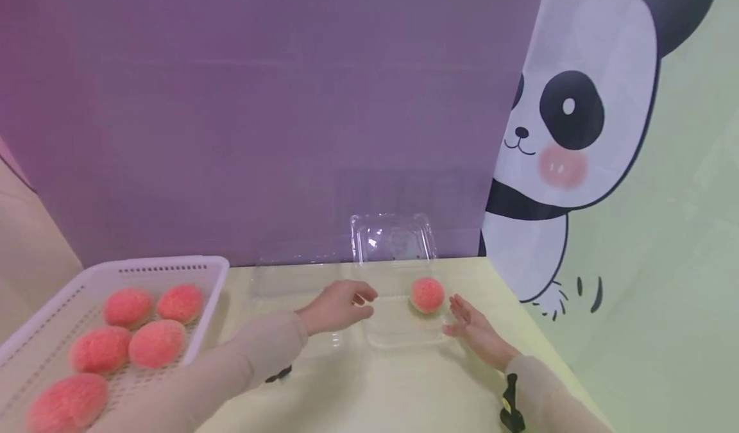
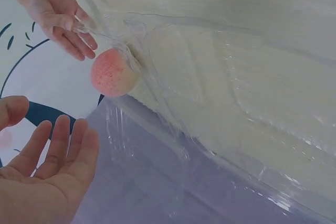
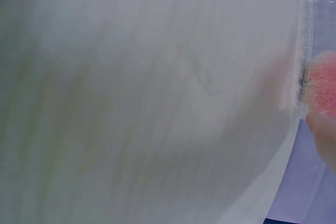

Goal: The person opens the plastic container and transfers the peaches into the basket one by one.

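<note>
A round bun with a pink, crumbly top (image 1: 427,295) sits in the right part of a clear plastic box (image 1: 398,342), whose raised lid (image 1: 392,237) stands at the back. My left hand (image 1: 337,306) is over the left side of the box, thumb and fingers apart, holding nothing. To the right of the bun is my right hand (image 1: 476,333), fingers loosely extended beside the box's edge; whether it touches the plastic I cannot tell. In the left wrist view the bun (image 2: 113,73) lies between both hands. The right wrist view catches only part of the bun (image 3: 321,85) and a fingertip.
A white perforated basket (image 1: 216,279) with several similar pink buns (image 1: 157,343) stands on the left. Another clear plastic container (image 1: 294,279) lies left of the box. Behind the pale tabletop (image 1: 392,394) rises a purple panel (image 1: 260,131), with a panda picture (image 1: 583,48) at right.
</note>
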Demonstrator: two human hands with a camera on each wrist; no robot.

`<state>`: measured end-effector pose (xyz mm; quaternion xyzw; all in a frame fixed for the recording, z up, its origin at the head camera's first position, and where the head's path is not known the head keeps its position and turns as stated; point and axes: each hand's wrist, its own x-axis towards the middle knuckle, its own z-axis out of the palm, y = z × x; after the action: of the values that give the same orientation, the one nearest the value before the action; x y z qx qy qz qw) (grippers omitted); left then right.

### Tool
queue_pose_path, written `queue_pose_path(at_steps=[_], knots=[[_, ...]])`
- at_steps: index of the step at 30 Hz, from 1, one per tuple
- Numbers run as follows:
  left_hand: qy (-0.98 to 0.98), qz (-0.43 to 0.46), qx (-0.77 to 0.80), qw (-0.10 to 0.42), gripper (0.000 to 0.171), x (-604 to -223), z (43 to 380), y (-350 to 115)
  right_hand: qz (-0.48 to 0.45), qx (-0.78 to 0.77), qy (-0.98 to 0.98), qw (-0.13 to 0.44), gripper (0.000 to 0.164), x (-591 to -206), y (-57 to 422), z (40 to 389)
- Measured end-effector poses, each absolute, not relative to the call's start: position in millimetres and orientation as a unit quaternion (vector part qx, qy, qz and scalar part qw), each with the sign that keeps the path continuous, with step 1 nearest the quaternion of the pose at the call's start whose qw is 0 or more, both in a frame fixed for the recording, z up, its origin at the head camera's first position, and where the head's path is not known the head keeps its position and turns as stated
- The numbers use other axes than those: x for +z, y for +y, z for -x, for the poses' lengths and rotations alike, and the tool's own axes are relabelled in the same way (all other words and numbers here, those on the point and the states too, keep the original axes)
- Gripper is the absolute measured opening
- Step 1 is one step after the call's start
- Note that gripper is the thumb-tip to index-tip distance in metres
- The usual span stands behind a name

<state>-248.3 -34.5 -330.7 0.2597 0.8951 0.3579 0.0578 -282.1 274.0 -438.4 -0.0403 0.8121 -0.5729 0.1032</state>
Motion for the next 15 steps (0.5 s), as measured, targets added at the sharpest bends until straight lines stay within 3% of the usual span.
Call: queue_pose_path(at_steps=[15], knots=[[0.878, -0.269, 0.392, 0.06, 0.034, -363, 292, 28, 0.029, -0.586, 0.804, 0.095, 0.086, -441, 271, 284]])
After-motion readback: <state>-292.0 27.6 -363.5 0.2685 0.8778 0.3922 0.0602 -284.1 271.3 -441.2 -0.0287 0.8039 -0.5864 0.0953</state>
